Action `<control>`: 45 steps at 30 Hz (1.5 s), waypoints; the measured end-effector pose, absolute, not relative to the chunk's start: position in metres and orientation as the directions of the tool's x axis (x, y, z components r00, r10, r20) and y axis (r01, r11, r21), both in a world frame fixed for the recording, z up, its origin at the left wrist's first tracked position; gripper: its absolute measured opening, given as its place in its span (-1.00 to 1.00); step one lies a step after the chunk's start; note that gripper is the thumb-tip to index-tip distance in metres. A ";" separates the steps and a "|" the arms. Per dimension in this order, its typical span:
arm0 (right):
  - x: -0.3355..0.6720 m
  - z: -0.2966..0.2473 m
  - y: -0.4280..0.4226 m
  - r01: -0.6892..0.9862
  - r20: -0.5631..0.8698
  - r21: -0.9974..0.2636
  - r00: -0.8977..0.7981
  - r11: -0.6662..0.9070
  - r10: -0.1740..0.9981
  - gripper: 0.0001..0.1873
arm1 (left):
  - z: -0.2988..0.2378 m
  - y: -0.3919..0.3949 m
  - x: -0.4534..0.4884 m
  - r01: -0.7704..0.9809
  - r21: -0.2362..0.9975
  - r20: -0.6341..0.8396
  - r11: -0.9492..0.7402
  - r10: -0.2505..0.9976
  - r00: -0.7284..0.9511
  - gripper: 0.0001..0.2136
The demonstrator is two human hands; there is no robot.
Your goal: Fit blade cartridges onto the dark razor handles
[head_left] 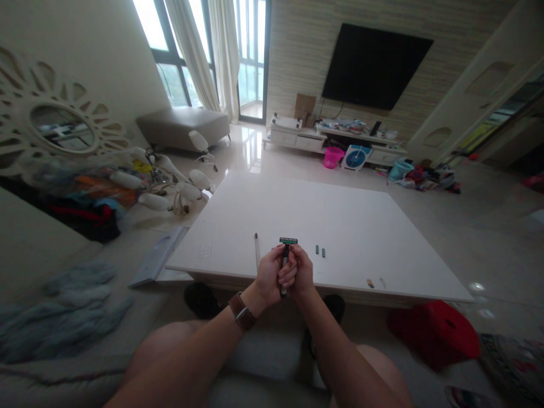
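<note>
Both my hands are closed around a razor, held over the near edge of the white table. Its black and green head points away from me, and the dark handle runs down between my palms. My left hand wraps the handle from the left, with a brown watch strap on that wrist. From the right, my right hand grips it just below the head. Two small dark green razor cartridges lie on the table to the right. A slim toothbrush-like stick with a dark tip lies to the left.
The white table spans the middle. A clear plastic piece rests at its left; a small brown-yellow item lies near the front right edge. A red stool-like object stands at the right, a white-shaded lamp at the left.
</note>
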State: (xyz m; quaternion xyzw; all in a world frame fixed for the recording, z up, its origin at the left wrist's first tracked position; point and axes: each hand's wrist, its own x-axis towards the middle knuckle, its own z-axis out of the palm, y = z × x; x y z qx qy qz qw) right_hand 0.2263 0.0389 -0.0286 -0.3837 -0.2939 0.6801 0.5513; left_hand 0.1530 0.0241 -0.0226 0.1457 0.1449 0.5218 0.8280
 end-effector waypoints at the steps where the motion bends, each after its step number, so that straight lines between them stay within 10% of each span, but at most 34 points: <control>1: 0.226 -0.028 0.039 -0.526 -0.200 -0.821 -0.097 -0.221 0.975 -0.65 | -0.022 0.024 0.153 -0.823 0.393 -0.088 0.411 0.907 0.411 -0.54; 45: 0.226 -0.027 0.038 -0.538 -0.201 -0.813 -0.099 -0.222 0.975 -0.65 | -0.021 0.023 0.153 -0.816 0.409 -0.106 0.408 0.910 0.401 -0.54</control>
